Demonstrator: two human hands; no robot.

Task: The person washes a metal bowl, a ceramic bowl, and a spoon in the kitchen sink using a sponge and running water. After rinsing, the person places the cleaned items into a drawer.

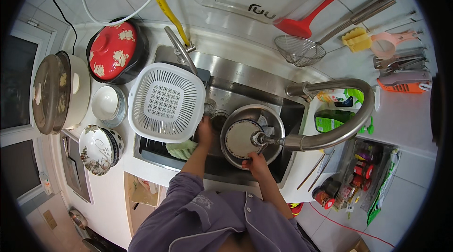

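Observation:
Over a stainless steel sink (216,161), my right hand (255,164) holds the near rim of a round bowl (240,138) with a patterned edge, under the faucet head. The bowl is inside a metal basin (279,124) that also has something pale in it. My left hand (204,132) is at the right side of a white plastic colander (166,101), beside a small clear glass item (209,110); its fingers are partly hidden, so its grip cannot be told. A light green cloth (181,149) lies below the colander, close to my left forearm.
The curved metal faucet (364,110) arches in from the right. Stacked bowls (95,149), a red-lidded pot (113,52) and a glass-lidded pot (78,92) stand left. Right of the sink are a green bottle (331,121), chopsticks (320,172) and a clear bin of jars (382,177). A strainer (300,51) hangs above.

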